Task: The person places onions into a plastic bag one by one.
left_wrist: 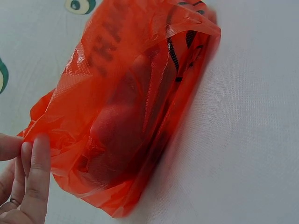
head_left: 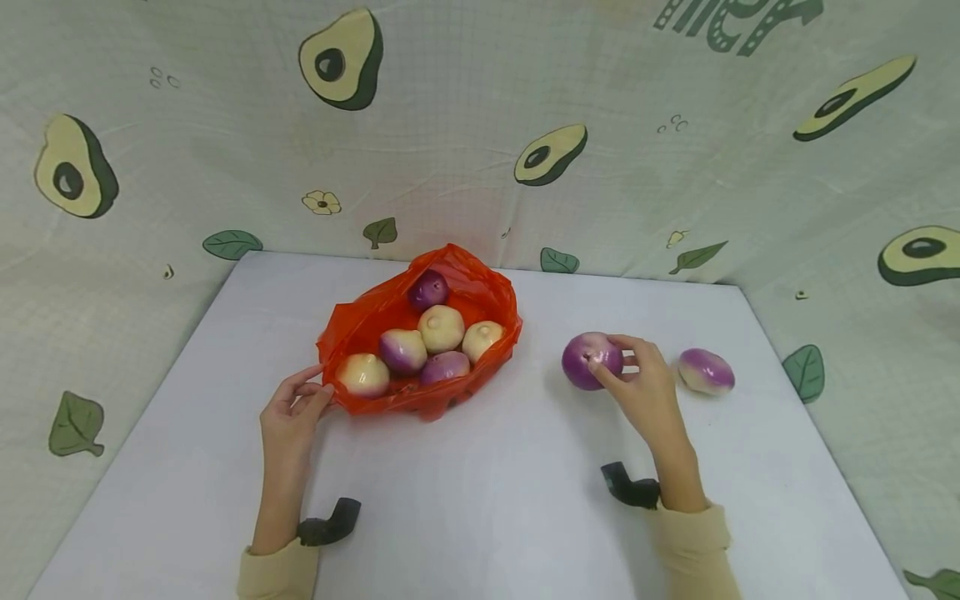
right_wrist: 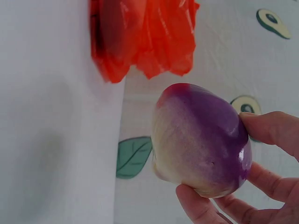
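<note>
A red plastic bag [head_left: 487, 287] lies with its mouth open on the table, several purple-and-white turnips [head_left: 442, 328] inside it. At the bag's left front edge, my left hand [head_left: 288, 412] pinches the plastic between thumb and fingers; the left wrist view shows the same grip on the bag [left_wrist: 107, 93], with printed letters on its side. Right of the bag, my right hand [head_left: 647, 392] holds a turnip [head_left: 581, 358] above the table, fingers and thumb around it. Up close in the right wrist view, this turnip [right_wrist: 201, 135] is purple on one side and cream on the other.
Another turnip [head_left: 707, 372] lies on the table just right of my right hand. The white table [head_left: 480, 500] ends at a back edge against a cloth [head_left: 450, 125] printed with avocados and leaves. Dark wrist mounts [head_left: 330, 522] stick out beside both wrists.
</note>
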Demonstrator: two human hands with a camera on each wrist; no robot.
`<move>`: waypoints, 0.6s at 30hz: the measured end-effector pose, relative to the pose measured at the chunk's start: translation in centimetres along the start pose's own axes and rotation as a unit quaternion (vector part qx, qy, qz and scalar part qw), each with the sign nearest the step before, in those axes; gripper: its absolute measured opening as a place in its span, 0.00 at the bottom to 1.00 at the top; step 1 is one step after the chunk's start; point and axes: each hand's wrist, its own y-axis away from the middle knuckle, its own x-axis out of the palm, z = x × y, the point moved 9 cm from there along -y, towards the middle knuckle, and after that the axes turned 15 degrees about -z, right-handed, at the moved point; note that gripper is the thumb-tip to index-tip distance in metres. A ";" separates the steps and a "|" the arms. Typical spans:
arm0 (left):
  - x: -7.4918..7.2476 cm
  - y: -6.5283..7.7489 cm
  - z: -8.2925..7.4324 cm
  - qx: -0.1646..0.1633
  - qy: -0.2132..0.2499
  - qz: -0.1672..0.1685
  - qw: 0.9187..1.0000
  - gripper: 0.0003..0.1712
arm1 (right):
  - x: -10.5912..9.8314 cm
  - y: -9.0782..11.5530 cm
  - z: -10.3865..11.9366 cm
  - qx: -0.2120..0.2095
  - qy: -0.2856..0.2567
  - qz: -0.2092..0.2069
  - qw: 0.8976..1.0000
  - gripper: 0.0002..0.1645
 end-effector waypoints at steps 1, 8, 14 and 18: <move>0.0 0.0 0.0 0.000 -0.001 0.000 1.000 0.20 | 0.2 0.0 0.7 -0.004 -0.007 0.002 1.000 0.33; 0.0 0.0 0.1 -0.003 0.003 -0.001 1.000 0.20 | 2.4 -0.3 5.1 -0.010 -0.030 0.029 0.999 0.34; 0.0 0.0 0.0 0.001 -0.001 0.000 1.000 0.20 | 5.0 -0.4 8.6 -0.039 -0.055 0.057 0.996 0.33; 0.0 0.0 0.1 0.000 -0.005 -0.003 1.000 0.20 | 6.9 -0.2 10.5 -0.057 -0.075 0.074 0.993 0.32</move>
